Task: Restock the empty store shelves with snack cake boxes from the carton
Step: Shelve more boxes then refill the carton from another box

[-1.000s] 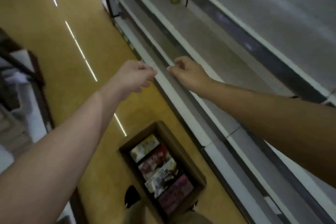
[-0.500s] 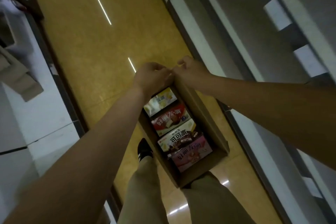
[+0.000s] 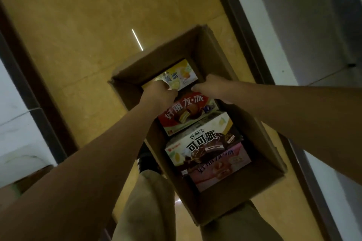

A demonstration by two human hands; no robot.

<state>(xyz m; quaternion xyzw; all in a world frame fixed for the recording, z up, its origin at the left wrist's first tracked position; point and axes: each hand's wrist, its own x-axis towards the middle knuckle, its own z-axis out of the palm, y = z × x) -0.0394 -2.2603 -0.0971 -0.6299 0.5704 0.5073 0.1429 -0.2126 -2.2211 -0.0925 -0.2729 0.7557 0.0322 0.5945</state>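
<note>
Left hand (image 3: 159,92), right hand (image 3: 212,86) now on box (image 3: 182,76)

Khaki trousers (image 3: 150,205) – blk shoe (image 3: 146,159)

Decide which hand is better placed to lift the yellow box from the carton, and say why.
Probably the left. The left hand covers a near corner of the yellow box, fingers seemingly curled on it; the right hand only meets its other corner, close against the carton wall.
</note>
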